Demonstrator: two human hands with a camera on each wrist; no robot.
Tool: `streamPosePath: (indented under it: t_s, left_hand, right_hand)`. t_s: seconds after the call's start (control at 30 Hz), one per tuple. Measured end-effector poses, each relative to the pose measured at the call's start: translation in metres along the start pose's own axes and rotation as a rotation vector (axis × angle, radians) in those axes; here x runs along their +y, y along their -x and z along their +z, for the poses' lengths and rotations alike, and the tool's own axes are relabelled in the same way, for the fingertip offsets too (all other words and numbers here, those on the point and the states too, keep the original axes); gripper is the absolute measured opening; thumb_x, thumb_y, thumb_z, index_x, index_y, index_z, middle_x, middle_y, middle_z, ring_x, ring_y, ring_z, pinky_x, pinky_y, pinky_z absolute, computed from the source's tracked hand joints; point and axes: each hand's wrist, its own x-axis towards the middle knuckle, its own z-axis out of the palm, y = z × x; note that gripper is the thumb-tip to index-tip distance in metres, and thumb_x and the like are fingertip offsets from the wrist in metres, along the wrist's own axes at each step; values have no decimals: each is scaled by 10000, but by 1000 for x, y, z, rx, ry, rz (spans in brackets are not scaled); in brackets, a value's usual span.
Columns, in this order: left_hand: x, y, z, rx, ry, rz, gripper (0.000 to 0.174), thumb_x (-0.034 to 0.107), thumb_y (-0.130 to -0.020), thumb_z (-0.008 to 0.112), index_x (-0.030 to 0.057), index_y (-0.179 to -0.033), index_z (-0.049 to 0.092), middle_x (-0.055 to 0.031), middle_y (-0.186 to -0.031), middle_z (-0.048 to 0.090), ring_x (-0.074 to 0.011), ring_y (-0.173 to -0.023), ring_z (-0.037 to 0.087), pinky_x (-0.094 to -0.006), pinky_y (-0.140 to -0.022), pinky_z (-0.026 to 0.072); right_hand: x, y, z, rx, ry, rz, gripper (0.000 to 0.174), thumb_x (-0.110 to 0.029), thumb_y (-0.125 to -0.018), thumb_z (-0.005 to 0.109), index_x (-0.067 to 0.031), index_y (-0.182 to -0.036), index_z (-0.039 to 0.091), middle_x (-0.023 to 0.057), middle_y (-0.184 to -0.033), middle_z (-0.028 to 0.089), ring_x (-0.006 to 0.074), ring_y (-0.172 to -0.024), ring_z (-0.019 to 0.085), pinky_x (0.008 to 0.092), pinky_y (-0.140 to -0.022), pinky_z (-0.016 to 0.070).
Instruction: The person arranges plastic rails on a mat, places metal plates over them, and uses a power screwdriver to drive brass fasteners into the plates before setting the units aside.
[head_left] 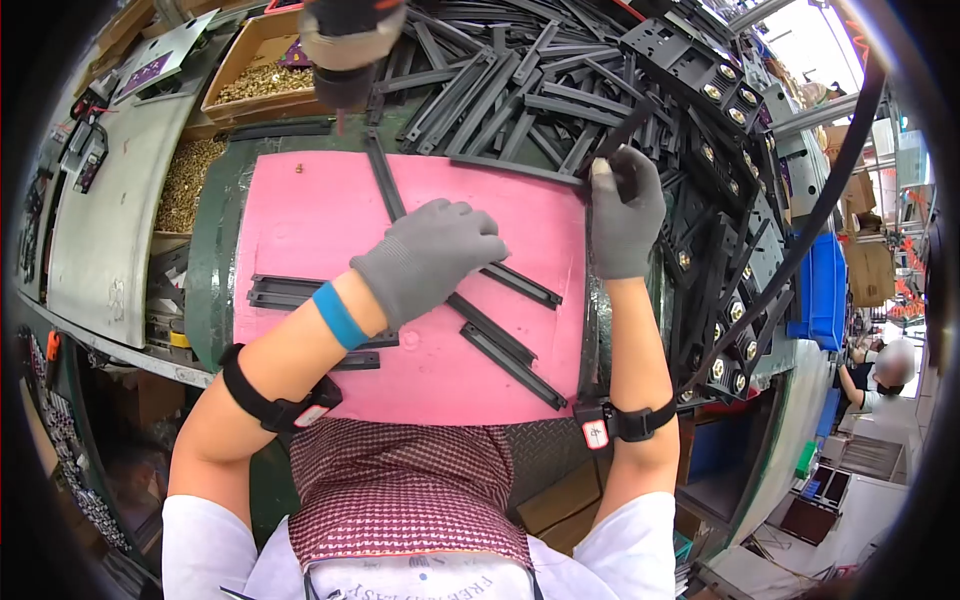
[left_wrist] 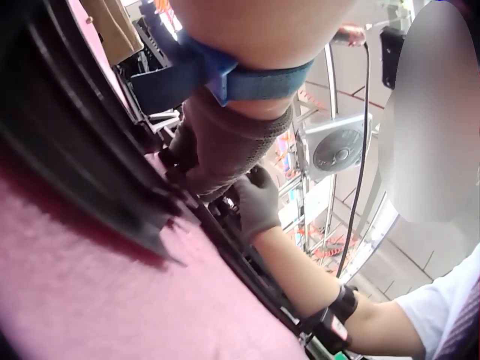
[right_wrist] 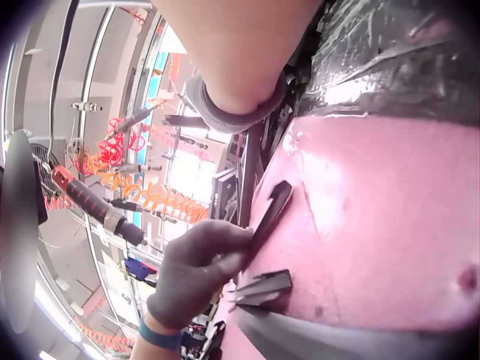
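Observation:
In the head view my grey-gloved left hand (head_left: 430,255) lies over the pink mat (head_left: 290,220), its fingers gripping a black metal rail (head_left: 525,285). The right wrist view shows this rail (right_wrist: 271,214) slanting up from the mat between thumb and fingers. Under and beside the palm lie other black rails (head_left: 510,365). My gloved right hand (head_left: 628,215) is at the mat's far right corner, thumb and fingertips pinching a dark strip-like rail (head_left: 628,128) by the pile. Another rail (head_left: 515,170) ends right beside those fingertips.
A large heap of black rails (head_left: 490,95) covers the back. Black perforated brackets with brass-coloured fittings (head_left: 735,170) are stacked at right. A power screwdriver (head_left: 350,50) hangs over the back edge. Small brass parts fill a cardboard box (head_left: 225,105) at left. A blue bin (head_left: 820,290) stands far right.

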Motion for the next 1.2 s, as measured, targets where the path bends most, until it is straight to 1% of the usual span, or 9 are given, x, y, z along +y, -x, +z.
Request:
streamPosePath:
  t_s: [0.17, 0.33, 0.47, 0.53, 0.6, 0.73, 0.8, 1.0, 1.2]
  left_hand:
    - [-23, 24, -53, 51, -138, -159, 285, -5, -764, 617, 118, -1014, 674, -73, -1048, 629, -303, -1001, 578, -396, -897, 449]
    - [-64, 33, -42, 70, -34, -196, 218, -3, -747, 640, 102, -931, 691, -87, -984, 627, -310, -943, 592, -400, -838, 475]
    - [-67, 11, -25, 175, -59, -229, 115, 75, -769, 644, 87, -879, 675, -94, -864, 610, -307, -808, 598, -413, -721, 482]
    - [-57, 0, -20, 219, -122, -223, 92, 99, -773, 646, 84, -860, 669, -94, -831, 601, -306, -768, 594, -419, -692, 477]
    - [-38, -5, -16, 243, -146, -173, 81, 118, -760, 656, 83, -833, 658, -96, -803, 587, -300, -739, 583, -422, -661, 465]
    - [-7, -17, 5, 235, -128, -26, 46, 112, -765, 642, 102, -810, 649, -76, -788, 567, -283, -768, 576, -398, -688, 462]
    - [-2, -20, 13, 136, -182, -41, 33, 117, -781, 635, 113, -814, 640, -68, -793, 565, -281, -776, 567, -388, -713, 459]
    - [25, 9, 6, -3, -47, -79, 131, 142, -810, 633, 106, -933, 661, -63, -841, 576, -252, -790, 566, -373, -723, 458]
    - [49, 28, -5, -27, 105, -252, 237, 167, -841, 647, 77, -1059, 672, -56, -935, 619, -258, -871, 599, -393, -795, 474]
  right_hand:
    - [0, 11, -8, -409, -105, 290, 216, -45, -869, 657, 11, -1060, 575, 34, -891, 622, 87, -776, 586, 249, -715, 494]
    - [-4, 2, 6, -176, -325, 298, 178, -57, -885, 635, 10, -1035, 566, 53, -891, 631, 102, -765, 594, 246, -687, 489]
    - [3, -4, 5, -228, 17, 203, 169, -87, -894, 614, 23, -1011, 560, 74, -819, 640, 102, -649, 598, 248, -582, 500]
    - [-5, -7, 4, -91, -136, 597, 183, -132, -900, 623, 25, -978, 572, 82, -795, 650, 111, -588, 600, 247, -496, 490]
    - [-8, -9, -2, -67, -197, 647, 221, -171, -908, 627, 37, -975, 595, 88, -790, 659, 122, -583, 611, 252, -452, 484]
    - [-20, 3, -16, -254, 84, 600, 264, -208, -916, 634, 24, -1043, 630, 107, -799, 675, 164, -619, 633, 287, -520, 512]
    - [-27, 23, -30, -223, 650, -27, 253, -232, -894, 664, -31, -1045, 646, 119, -831, 672, 256, -675, 640, 357, -625, 522]
    - [-104, 130, -78, -845, 715, -269, 201, -182, -811, 689, -132, -1005, 672, 75, -1100, 632, 278, -1078, 565, 433, -967, 412]
    - [-61, 151, -63, -692, 599, -423, 307, -97, -716, 668, -134, -1021, 680, 79, -1181, 597, 278, -1132, 536, 464, -1006, 389]
